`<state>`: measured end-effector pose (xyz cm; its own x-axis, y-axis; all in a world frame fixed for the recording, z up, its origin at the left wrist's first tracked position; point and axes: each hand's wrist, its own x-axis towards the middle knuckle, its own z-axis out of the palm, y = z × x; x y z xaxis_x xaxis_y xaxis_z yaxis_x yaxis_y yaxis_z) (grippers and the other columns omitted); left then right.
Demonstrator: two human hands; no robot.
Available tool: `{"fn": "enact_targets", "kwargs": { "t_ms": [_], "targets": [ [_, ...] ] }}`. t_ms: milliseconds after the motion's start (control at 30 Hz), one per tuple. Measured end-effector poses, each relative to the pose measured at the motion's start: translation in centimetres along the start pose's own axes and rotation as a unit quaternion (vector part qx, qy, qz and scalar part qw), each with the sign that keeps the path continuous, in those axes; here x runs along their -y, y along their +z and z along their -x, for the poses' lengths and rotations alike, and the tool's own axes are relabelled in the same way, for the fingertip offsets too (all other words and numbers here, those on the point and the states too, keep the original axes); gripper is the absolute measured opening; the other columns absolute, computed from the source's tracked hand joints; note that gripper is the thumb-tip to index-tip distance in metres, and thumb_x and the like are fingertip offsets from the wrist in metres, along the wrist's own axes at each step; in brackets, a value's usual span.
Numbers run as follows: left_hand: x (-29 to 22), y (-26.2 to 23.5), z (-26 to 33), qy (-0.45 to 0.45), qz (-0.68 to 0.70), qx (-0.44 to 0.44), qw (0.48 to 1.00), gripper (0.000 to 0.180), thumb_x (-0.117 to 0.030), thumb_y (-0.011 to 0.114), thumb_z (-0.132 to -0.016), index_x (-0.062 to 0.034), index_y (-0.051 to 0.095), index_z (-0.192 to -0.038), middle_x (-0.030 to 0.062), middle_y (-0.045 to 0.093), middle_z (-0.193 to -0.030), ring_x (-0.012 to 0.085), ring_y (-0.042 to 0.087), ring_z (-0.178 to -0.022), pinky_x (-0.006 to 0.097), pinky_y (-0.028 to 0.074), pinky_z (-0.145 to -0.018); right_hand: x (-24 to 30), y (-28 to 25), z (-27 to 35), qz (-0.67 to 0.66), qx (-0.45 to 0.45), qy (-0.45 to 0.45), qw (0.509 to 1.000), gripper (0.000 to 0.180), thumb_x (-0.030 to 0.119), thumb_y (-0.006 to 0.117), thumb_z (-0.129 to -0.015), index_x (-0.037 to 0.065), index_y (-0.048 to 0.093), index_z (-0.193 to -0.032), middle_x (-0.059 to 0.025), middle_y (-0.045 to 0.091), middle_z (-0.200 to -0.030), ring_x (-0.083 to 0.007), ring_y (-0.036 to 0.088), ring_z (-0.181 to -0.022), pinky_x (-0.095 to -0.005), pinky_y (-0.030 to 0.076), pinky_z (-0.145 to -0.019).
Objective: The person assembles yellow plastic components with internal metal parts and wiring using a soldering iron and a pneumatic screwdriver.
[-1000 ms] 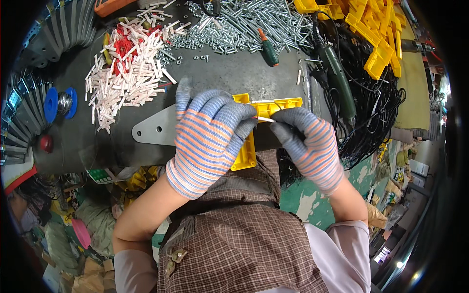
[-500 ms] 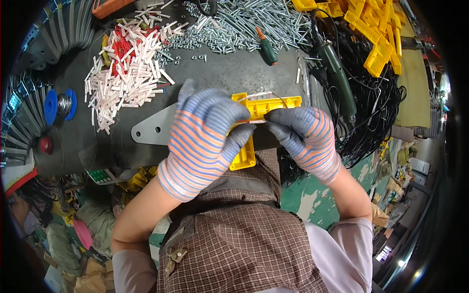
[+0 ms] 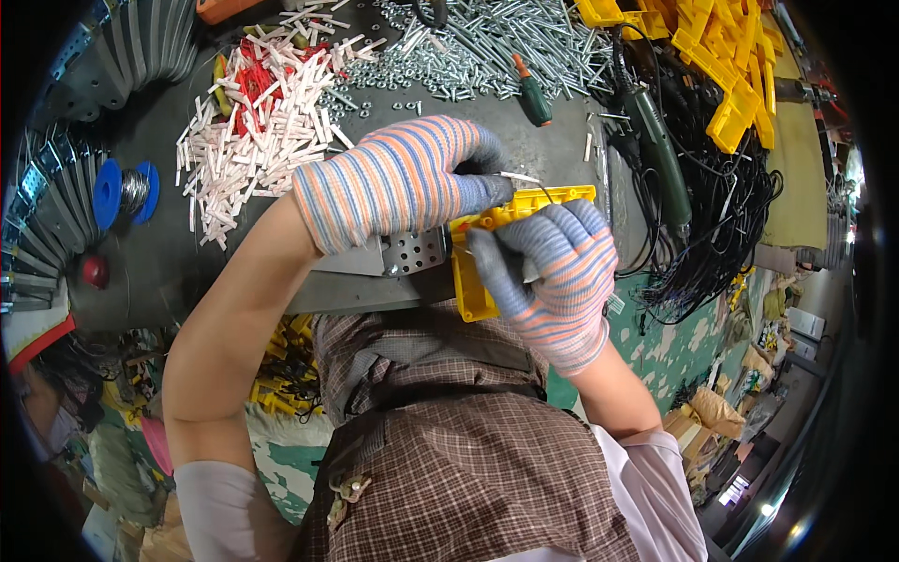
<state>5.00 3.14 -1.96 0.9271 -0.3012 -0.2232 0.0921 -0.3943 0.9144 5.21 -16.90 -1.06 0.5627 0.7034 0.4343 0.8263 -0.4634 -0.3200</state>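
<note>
A yellow L-shaped plastic housing [image 3: 475, 286] lies at the near table edge, beside a grey metal plate with holes [image 3: 417, 251]. My right hand [image 3: 562, 272], in a striped glove with grey fingertips, is closed over the housing; its fingertips are partly hidden. My left hand [image 3: 407, 178], gloved alike, reaches across from the left with thumb and fingers pinched at the housing's far edge. From its fingertips a thin white tube [image 3: 520, 177] sticks out to the right. A dark wire [image 3: 546, 194] curves down from near the tube into the housing.
White tubes [image 3: 253, 140] with red wires are heaped at left, near a blue wire spool [image 3: 124, 191]. Screws [image 3: 506, 47] and nuts lie at the back beside a green-handled screwdriver [image 3: 534, 98]. At right are a green corded tool [image 3: 660, 159], black cables [image 3: 721, 225] and yellow housings [image 3: 721, 56].
My left hand has swung up and turned over the housing's far edge, uncovering part of the metal plate. My right hand has shifted lower and left, over the housing.
</note>
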Motion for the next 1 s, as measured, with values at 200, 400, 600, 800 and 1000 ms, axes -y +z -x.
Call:
{"fn": "enact_targets", "kwargs": {
  "t_ms": [200, 400, 600, 800, 1000],
  "targets": [
    [0.2, 0.1, 0.1, 0.023, -0.015, -0.013, 1.000, 0.025, -0.024, 0.067, -0.092, -0.0003, 0.066, -0.099, 0.0099, 0.067, -0.081, 0.0155, 0.061, -0.074, 0.032, 0.051, -0.071, -0.3, 0.1, -0.1, 0.046, 0.038, 0.032, 0.998, 0.021, 0.017, 0.077, -0.069, 0.010, 0.064, -0.083, -0.0089, 0.061, -0.076, -0.0311, 0.057, -0.073, -0.0433, 0.045, -0.068],
    [-0.3, 1.0, 1.2, 0.079, -0.146, -0.104, 0.981, 0.020, -0.020, 0.069, -0.086, -0.0036, 0.066, -0.097, 0.0155, 0.066, -0.084, 0.0322, 0.064, -0.079, 0.039, 0.052, -0.073, -0.9, 0.6, 0.1, 0.073, -0.016, 0.030, 0.997, 0.017, 0.006, 0.074, -0.069, 0.009, 0.061, -0.079, -0.0062, 0.060, -0.072, -0.0306, 0.059, -0.069, -0.0411, 0.045, -0.068],
    [0.4, 2.5, 1.0, 0.117, -0.196, -0.200, 0.953, 0.018, -0.019, 0.069, -0.084, -0.0051, 0.067, -0.096, 0.0148, 0.066, -0.088, 0.0349, 0.064, -0.086, 0.042, 0.051, -0.077, -1.7, 1.0, 0.2, 0.087, 0.012, 0.031, 0.996, 0.020, 0.013, 0.073, -0.065, 0.010, 0.062, -0.082, -0.0089, 0.059, -0.074, -0.0310, 0.055, -0.068, -0.0428, 0.043, -0.065],
    [0.6, 3.1, 0.9, 0.103, -0.217, -0.237, 0.941, 0.019, -0.020, 0.069, -0.082, -0.0053, 0.065, -0.093, 0.0148, 0.064, -0.087, 0.0354, 0.063, -0.086, 0.043, 0.050, -0.078, -1.7, 0.9, -0.2, 0.083, 0.051, 0.022, 0.995, 0.023, 0.016, 0.074, -0.067, 0.010, 0.063, -0.086, -0.0081, 0.056, -0.072, -0.0297, 0.054, -0.067, -0.0431, 0.042, -0.066],
    [0.8, 3.3, 0.5, 0.029, -0.212, -0.215, 0.953, 0.025, -0.023, 0.069, -0.079, -0.0063, 0.061, -0.095, 0.0170, 0.065, -0.089, 0.0366, 0.063, -0.088, 0.046, 0.051, -0.079, -1.8, 0.0, 0.5, 0.057, 0.085, 0.006, 0.995, 0.024, 0.022, 0.075, -0.071, 0.011, 0.068, -0.092, -0.0064, 0.058, -0.080, -0.0284, 0.055, -0.075, -0.0426, 0.042, -0.067]
  ]
}}
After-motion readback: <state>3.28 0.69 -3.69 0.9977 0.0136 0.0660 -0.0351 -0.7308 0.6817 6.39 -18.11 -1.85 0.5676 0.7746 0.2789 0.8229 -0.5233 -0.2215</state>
